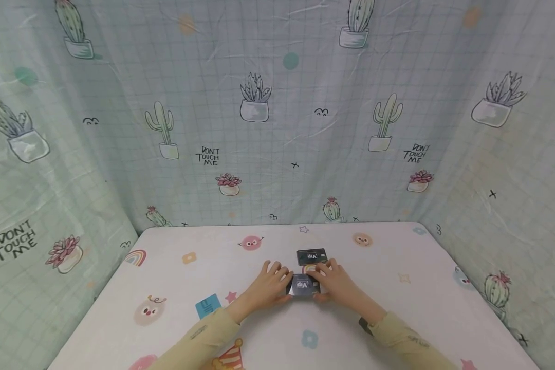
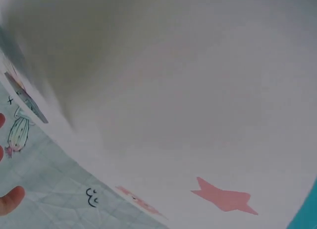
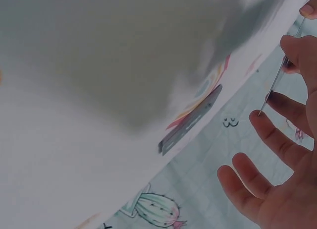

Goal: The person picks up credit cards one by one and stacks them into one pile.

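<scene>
Both hands hold a dark card (image 1: pixel 302 285) marked "Vip" over the table's middle. My left hand (image 1: pixel 270 285) grips its left edge between thumb and finger; only some fingertips (image 2: pixel 12 200) of it show in the left wrist view. The right edge is pinched by my right hand (image 1: pixel 336 283). In the right wrist view the card (image 3: pixel 277 80) appears edge-on, above the table, with the other fingers spread apart. A second black "Vip" card (image 1: pixel 312 256) lies flat just beyond the hands, by a printed rainbow.
A blue card (image 1: pixel 208 307) lies beside the left forearm. Partly hidden under the right sleeve is a dark object (image 1: pixel 365 326), its kind unclear. The white table (image 1: pixel 421 318) has printed figures, and a cactus-patterned curtain (image 1: pixel 296 139) hangs behind and along both sides.
</scene>
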`<state>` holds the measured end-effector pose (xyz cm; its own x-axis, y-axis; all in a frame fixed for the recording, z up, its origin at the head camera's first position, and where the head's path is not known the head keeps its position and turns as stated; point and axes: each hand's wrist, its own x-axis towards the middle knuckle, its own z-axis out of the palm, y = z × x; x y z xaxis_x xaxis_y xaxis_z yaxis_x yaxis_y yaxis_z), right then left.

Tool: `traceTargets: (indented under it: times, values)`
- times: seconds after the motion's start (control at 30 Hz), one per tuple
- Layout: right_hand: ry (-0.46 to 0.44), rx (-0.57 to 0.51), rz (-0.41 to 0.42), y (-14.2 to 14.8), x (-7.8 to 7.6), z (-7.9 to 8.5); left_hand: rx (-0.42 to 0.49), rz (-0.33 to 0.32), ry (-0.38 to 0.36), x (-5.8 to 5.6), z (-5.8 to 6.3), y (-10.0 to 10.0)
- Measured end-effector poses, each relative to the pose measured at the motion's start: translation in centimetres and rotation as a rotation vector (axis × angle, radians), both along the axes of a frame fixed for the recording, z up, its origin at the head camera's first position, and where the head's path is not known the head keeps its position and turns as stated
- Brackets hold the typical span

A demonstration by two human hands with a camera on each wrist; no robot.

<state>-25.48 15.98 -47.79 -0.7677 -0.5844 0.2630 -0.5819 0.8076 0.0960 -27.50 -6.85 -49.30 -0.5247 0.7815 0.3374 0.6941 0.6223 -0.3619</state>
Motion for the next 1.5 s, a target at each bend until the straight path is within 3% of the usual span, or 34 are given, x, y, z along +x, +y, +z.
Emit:
traceTargets:
  times: [0.37,0.53,0.87,1.07,1.5]
  values:
    - [0.009,-0.063,-0.026,1.2,-1.7,-0.1,0.009,0.02,0.007,-2.0,0.6,1.5]
    - [0.083,-0.054,-0.022,1.5,-2.6,0.2,-0.017,0.033,0.018,-3.2,1.0,1.9]
    - [0.104,-0.098,-0.02,2.2,-4.1,0.7,0.029,0.004,0.033,-4.8,1.5,2.5]
    - [0.097,-0.122,-0.019,2.8,-5.1,0.6,0.02,0.053,-0.009,-5.7,1.0,3.5]
    - [-0.003,-0.153,-0.026,4.1,-6.7,0.0,0.021,0.137,-0.112,-6.3,0.6,5.3]
